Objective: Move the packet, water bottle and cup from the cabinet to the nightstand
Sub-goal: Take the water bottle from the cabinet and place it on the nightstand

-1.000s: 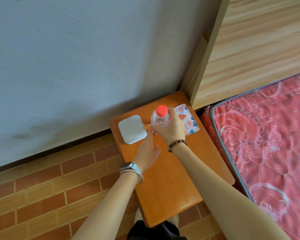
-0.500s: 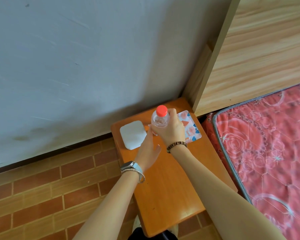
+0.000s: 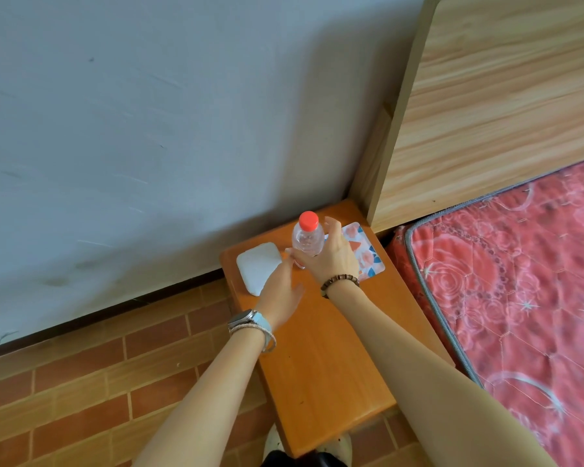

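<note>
At the far end of the orange bedside table (image 3: 317,365), close to the grey wall (image 3: 132,129), I see the water bottle (image 3: 305,241) standing upright, clear body w/ red cap on top; the R grip (image 3: 334,259) is curved round its right side, fingers (image 3: 331,227) up by the bottle's shoulder and thumb across the lower front; the fingers look spread rather than tight, so I can't tell whether it's grasping the bottle or sitting just off it; a dark bead bracelet (image 3: 339,281) is on that wrist. The L grip (image 3: 280,291) is released, fingers straight and together, tips pointing at the bottle's base near the R thumb; contact w/ the bottle not clear from here; a watch (image 3: 246,318) and thin bangles sit on that wrist. Just right of the bottle a flat patterned packet (image 3: 368,259) lies on the table, partly under the R grip in my view, near the table's right edge. Left of the bottle a white rounded-square item (image 3: 255,269) lies flat near the table's back-left corner; the L grip covers its right corner; can't tell what it is. Beside the table on the right is the pink-red flowered mattress (image 3: 520,281), w/ the light wooden headboard (image 3: 503,96) upright behind it; left of the table is brick-pattern floor (image 3: 81,382); a pale shoe (image 3: 273,446) shows at the bottom edge below the table's near end.
</note>
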`<state>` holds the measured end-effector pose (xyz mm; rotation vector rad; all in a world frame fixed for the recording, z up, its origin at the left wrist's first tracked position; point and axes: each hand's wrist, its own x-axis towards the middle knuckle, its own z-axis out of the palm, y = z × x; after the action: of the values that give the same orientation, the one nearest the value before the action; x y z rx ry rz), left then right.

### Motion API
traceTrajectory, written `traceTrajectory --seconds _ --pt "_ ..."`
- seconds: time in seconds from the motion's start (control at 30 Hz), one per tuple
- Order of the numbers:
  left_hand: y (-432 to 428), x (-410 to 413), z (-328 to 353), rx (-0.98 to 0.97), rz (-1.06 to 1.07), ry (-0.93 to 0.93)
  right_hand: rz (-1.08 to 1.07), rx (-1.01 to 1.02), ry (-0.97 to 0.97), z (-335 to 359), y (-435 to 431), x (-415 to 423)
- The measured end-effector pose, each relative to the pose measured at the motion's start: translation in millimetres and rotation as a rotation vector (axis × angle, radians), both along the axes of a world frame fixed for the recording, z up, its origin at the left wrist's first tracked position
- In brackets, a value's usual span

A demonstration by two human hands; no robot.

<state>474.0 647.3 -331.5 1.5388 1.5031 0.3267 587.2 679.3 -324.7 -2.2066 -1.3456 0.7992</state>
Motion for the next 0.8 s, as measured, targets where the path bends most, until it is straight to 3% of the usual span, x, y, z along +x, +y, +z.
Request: traceTrajectory --seconds 0.13,0.27,0.53,0.8 --pt "-18.0 -7.9 34.0 0.065 0.019 0.014 0.064 0.061 0.021 18.9 -32.1 18.7" --pt "-38.2 -14.1 78.5 0.154 0.003 0.173 0.121 0.073 -0.059 51.1 -75.8 46.5" --pt "-82.3 -23.8 170.3 0.366 -0.244 0.491 0.321 0.102 -0.304 141.8 -143.0 82.7" --pt "-120.2 -16.4 217.7 0.411 -0.360 0.582 0.377 0.066 -0.359 195.8 -190.0 78.4"
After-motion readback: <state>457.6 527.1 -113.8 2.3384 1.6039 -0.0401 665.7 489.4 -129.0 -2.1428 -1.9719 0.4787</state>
